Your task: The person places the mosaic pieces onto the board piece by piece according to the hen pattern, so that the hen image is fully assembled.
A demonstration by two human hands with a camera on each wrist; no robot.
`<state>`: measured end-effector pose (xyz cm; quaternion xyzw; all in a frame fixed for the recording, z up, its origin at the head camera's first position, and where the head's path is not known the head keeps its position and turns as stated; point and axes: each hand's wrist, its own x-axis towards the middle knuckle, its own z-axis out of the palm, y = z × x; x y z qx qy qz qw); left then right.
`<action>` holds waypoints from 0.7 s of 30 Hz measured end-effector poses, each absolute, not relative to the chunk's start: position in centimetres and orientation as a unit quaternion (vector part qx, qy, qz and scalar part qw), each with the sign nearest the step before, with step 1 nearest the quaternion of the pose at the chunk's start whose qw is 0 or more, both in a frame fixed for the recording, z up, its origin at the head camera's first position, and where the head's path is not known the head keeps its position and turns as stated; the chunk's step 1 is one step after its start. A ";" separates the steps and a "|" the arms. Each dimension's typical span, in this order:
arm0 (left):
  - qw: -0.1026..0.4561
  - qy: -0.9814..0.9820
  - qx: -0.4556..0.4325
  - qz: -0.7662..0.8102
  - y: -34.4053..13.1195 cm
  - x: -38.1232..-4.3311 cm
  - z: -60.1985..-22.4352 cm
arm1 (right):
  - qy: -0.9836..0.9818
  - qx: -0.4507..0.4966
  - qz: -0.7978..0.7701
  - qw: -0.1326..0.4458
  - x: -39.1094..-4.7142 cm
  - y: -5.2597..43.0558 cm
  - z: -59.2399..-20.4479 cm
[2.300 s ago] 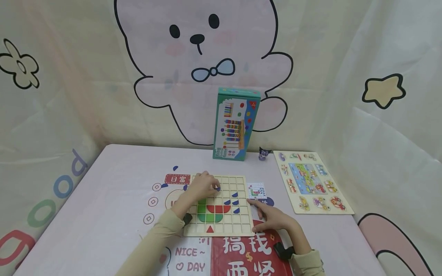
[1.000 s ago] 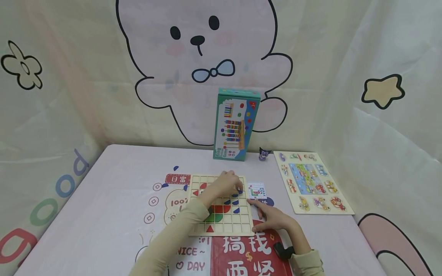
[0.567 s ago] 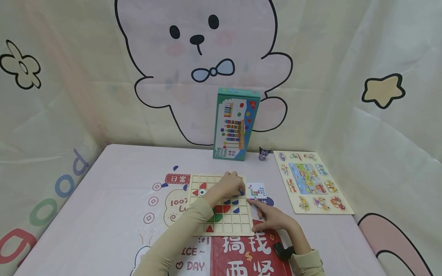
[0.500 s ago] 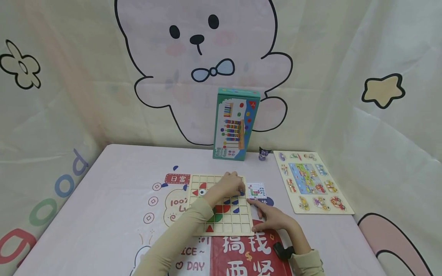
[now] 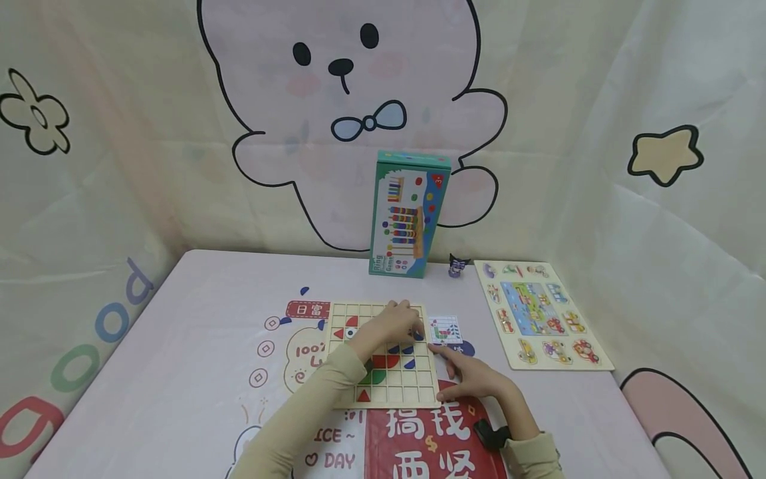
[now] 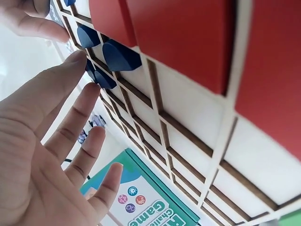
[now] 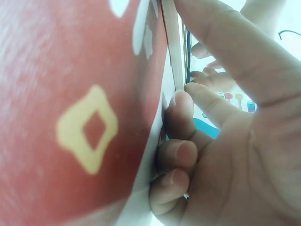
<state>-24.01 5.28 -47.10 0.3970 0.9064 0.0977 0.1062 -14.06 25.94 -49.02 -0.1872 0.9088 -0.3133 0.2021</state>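
Behind the surface (image 5: pixel 197 313) hangs a pale cloth with a large cartoon bear, and a green game box (image 5: pixel 409 214) stands upright at the upper middle of the head view. On the pink printed cover lies the wooden grid board (image 5: pixel 383 356), a little below the centre of the frame. It carries red, green and dark blue pieces. At the right of the frame lies a vehicle puzzle board (image 5: pixel 541 315), well apart from the grid, and a small card (image 5: pixel 445 330) lies just beside the grid's upper right corner. The left hand (image 5: pixel 396 322) reaches from the lower middle across the board, the forearm lying diagonally over it, and the hand is over the upper right squares near the blue pieces (image 5: pixel 401 348). The right hand (image 5: pixel 473 376) rests flat at the right edge of the board, with the index finger pointing up-left along that edge.

From the left wrist, the left hand (image 6: pixel 51 160) fills the lower left of the frame. Its fingers (image 6: pixel 77 127) are straight and spread apart, holding nothing, and their tips are near the blue pieces (image 6: pixel 113 54) in the grid board (image 6: pixel 188 136); I cannot tell if they touch.

From the right wrist, the right hand (image 7: pixel 225 141) fills the right half of the frame. Some fingers (image 7: pixel 181 106) are bent, with tips against the edge of the grid board (image 7: pixel 173 47). They pinch nothing.
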 end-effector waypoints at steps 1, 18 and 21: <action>0.105 0.906 0.398 0.096 5.2 -24.0 -47.1 | 0.909 -0.186 -0.313 0.203 -14.1 25.9 -49.0; 0.089 0.908 0.391 0.120 3.9 -23.6 -47.0 | 0.908 -0.190 -0.315 0.198 -14.1 25.9 -49.0; 0.083 0.908 0.389 0.131 3.3 -23.5 -47.1 | 0.908 -0.191 -0.316 0.199 -14.1 26.0 -49.0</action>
